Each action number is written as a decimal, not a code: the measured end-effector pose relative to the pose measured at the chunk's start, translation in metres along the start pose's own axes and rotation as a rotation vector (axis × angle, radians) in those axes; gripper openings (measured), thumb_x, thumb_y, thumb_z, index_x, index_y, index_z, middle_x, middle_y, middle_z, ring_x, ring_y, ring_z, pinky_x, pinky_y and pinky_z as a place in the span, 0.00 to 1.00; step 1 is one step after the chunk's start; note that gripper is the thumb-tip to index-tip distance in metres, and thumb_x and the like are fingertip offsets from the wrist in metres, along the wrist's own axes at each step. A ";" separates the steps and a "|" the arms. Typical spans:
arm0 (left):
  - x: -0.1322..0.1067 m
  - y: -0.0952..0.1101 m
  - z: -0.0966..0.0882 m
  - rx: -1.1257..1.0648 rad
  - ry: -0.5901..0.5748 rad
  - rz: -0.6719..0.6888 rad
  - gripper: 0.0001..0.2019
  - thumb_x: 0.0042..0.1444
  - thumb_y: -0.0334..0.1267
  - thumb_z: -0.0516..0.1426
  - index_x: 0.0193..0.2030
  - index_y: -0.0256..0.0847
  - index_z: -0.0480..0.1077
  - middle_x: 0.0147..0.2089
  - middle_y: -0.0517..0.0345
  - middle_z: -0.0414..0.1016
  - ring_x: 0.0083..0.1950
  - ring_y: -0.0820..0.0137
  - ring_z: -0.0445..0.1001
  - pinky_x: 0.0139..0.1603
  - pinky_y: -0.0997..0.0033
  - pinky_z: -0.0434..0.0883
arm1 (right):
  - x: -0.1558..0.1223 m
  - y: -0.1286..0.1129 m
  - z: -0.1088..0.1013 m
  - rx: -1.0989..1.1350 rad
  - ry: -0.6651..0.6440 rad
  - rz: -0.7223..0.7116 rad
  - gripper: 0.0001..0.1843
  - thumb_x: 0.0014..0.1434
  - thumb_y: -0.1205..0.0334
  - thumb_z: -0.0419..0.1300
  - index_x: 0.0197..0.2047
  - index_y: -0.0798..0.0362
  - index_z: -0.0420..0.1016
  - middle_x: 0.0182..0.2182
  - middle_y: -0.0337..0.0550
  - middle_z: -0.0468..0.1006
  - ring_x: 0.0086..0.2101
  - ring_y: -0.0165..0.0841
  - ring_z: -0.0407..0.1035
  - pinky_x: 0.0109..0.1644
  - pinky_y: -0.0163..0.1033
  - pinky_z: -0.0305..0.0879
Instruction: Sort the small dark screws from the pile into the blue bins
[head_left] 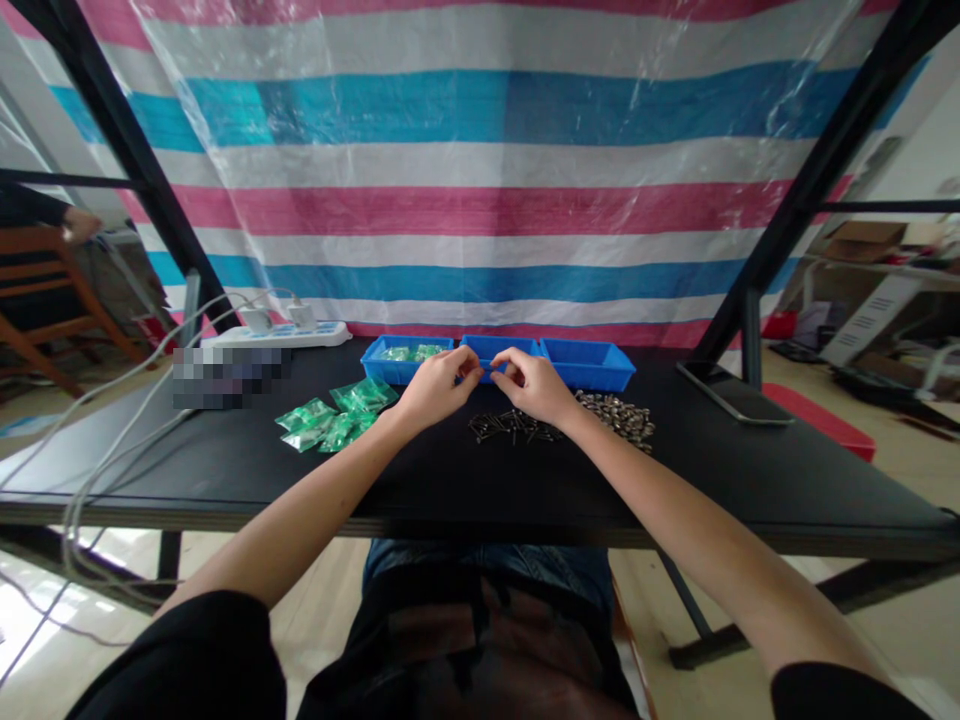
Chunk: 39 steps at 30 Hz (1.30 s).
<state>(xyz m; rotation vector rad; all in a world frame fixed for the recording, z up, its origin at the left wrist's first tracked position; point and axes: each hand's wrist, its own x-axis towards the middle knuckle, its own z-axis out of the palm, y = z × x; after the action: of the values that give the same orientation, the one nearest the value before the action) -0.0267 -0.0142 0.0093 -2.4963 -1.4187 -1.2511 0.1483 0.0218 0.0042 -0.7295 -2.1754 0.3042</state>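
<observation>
Makeshift home workshop — striped tarp backdrop, black worktable, blue parts bins, screw pile

Desk is plain matte black. The backdrop tarp has wide horizontal stripes in pink, bright blue and white, repeating. Trays are solid blue. The little bags are see-through green, the screws dark grey-black, and the nuts beside them shiny silver. Power strip is white, sleeves black, jeans blue.

Soft, even daylight, moderate brightness. Glare streaks on the plastic sheet, upper frame; floor, lower left, blown out. Posts tilt at both edges. Sharp focus on left hand and right hand; pixelated patch centre left.
</observation>
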 end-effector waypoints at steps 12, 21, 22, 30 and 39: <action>0.000 0.000 0.001 -0.020 -0.006 -0.007 0.01 0.53 0.33 0.52 0.33 0.39 0.63 0.29 0.59 0.70 0.31 0.72 0.69 0.33 0.73 0.65 | 0.000 0.001 0.002 -0.049 -0.005 -0.018 0.06 0.57 0.62 0.52 0.35 0.55 0.67 0.19 0.34 0.65 0.21 0.27 0.61 0.28 0.33 0.53; 0.000 -0.001 0.004 0.000 -0.015 -0.034 0.04 0.56 0.35 0.49 0.33 0.39 0.63 0.29 0.58 0.71 0.30 0.71 0.70 0.33 0.72 0.65 | -0.001 -0.003 0.001 -0.049 -0.034 -0.011 0.07 0.56 0.62 0.54 0.38 0.54 0.66 0.19 0.34 0.65 0.22 0.27 0.61 0.30 0.33 0.54; 0.000 -0.001 0.004 0.003 -0.018 -0.037 0.05 0.56 0.36 0.49 0.33 0.39 0.63 0.29 0.58 0.71 0.30 0.71 0.70 0.33 0.72 0.65 | -0.001 -0.004 0.001 -0.055 -0.036 -0.011 0.07 0.56 0.63 0.54 0.38 0.54 0.66 0.20 0.34 0.64 0.22 0.27 0.61 0.30 0.33 0.54; -0.001 0.001 0.004 -0.014 -0.031 -0.038 0.03 0.54 0.35 0.51 0.34 0.40 0.63 0.28 0.60 0.70 0.29 0.72 0.70 0.31 0.72 0.65 | 0.000 -0.003 0.000 -0.106 -0.031 -0.005 0.05 0.57 0.62 0.53 0.35 0.54 0.67 0.20 0.35 0.66 0.23 0.28 0.61 0.29 0.33 0.53; -0.002 0.001 0.003 -0.016 -0.046 -0.020 0.03 0.55 0.35 0.50 0.35 0.40 0.63 0.28 0.60 0.70 0.30 0.72 0.69 0.32 0.73 0.66 | -0.001 -0.005 -0.001 -0.095 -0.043 -0.017 0.07 0.58 0.60 0.52 0.35 0.54 0.68 0.21 0.36 0.67 0.23 0.28 0.62 0.30 0.33 0.53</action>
<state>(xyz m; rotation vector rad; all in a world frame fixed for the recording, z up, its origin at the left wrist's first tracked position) -0.0244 -0.0153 0.0068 -2.5443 -1.4528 -1.2209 0.1476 0.0173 0.0058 -0.7633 -2.2485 0.2107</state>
